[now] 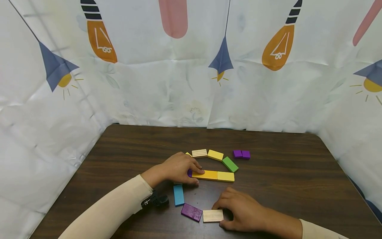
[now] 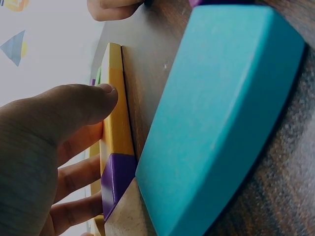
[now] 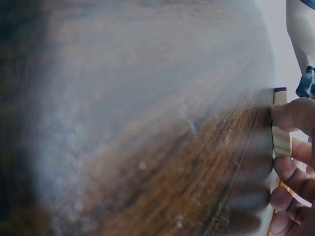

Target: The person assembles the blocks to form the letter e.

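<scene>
My left hand pinches an orange block, thumb on its near side and fingers across it. This block lies in a row between a yellow block and a dark purple one. Beside the purple end, the left wrist view shows a pale wooden piece and a large-looking blue block. Nearer the front, my right hand holds a plain wooden block by its right end, between thumb and fingers. That block lies flat, close to a purple block.
Behind the row, a striped wooden block, a yellow block and a green block form a curve. Two small purple blocks lie apart at the right. A printed cloth hangs behind the brown table.
</scene>
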`<state>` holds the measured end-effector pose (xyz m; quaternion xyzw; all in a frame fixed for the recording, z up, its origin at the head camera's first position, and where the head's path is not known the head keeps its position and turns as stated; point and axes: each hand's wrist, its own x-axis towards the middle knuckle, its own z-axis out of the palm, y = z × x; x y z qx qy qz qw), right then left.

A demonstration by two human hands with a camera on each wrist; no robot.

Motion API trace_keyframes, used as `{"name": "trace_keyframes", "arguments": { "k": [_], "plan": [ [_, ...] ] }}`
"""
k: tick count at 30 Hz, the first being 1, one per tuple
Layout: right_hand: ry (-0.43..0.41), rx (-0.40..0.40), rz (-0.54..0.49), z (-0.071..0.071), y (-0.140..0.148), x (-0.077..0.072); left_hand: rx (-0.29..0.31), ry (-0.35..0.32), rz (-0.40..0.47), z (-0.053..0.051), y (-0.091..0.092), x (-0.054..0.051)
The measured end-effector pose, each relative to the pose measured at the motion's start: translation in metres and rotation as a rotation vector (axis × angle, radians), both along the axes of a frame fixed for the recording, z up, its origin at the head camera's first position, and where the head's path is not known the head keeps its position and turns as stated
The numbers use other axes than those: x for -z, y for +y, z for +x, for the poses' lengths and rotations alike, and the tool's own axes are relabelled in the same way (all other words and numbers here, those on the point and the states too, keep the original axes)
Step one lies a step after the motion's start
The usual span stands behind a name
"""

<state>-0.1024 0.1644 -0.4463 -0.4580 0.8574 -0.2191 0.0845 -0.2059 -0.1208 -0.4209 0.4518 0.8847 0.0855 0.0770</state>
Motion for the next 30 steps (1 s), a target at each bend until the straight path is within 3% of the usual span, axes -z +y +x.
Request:
{"name": "trace_keyframes", "arguments": {
  "k": [18, 30],
  "plan": [
    [-0.056, 0.032, 0.013, -0.005, 0.003, -0.006, 0.002, 0.003, -0.002, 0.000, 0.000, 0.000],
    [0.026, 0.208, -0.015, -0.042, 0.026, -0.020, 0.008, 0.003, 0.000, -0.001, 0.000, 0.001]
  ]
}}
